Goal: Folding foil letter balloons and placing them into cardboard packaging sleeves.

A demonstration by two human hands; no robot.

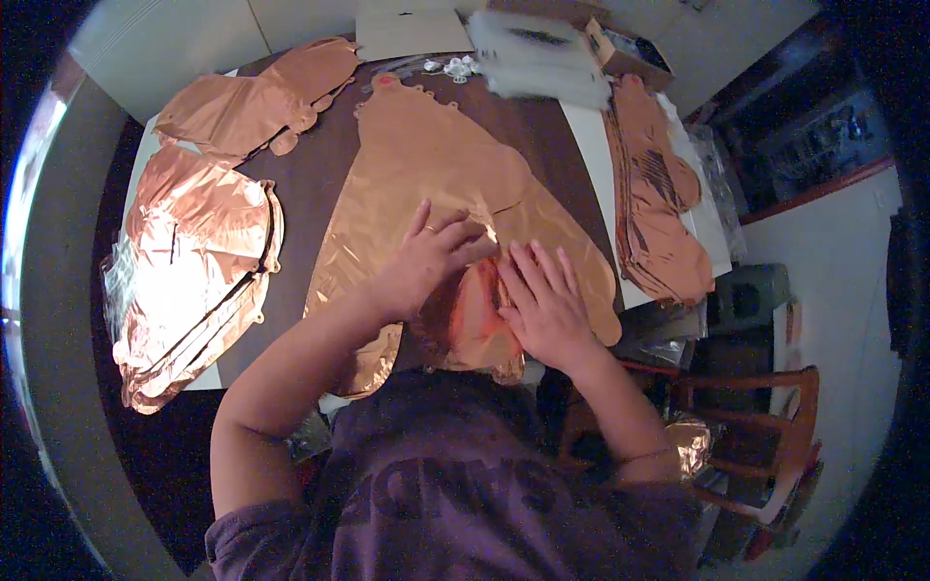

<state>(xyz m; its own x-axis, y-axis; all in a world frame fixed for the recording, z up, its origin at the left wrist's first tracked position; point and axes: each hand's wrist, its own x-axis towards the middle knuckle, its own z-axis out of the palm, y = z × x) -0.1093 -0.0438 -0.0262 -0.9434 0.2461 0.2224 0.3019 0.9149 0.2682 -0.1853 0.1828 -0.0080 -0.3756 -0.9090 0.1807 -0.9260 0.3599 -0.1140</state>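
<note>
A large flat copper-coloured foil balloon (426, 155) lies across the middle of the table, its narrow end pointing away from me. Near its lower edge, my left hand (436, 254) rests over the foil with fingers apart and slightly bent, a ring on one of them. My right hand (547, 305) lies flat beside it, fingers stretched out on the balloon. Between the two hands the foil is creased and shows an orange-red patch (477, 305); I cannot tell whether it is a reflection. Neither hand visibly grips anything.
More flat foil balloons lie on the left: a shiny one (208, 228) and a folded one (252, 102) behind it. Another stack of foil (659, 194) is on the right. Small white pieces (453, 66), a blurred clear plastic bag (542, 58) and an open box (630, 50) sit at the back. A wooden chair (794, 426) stands at right.
</note>
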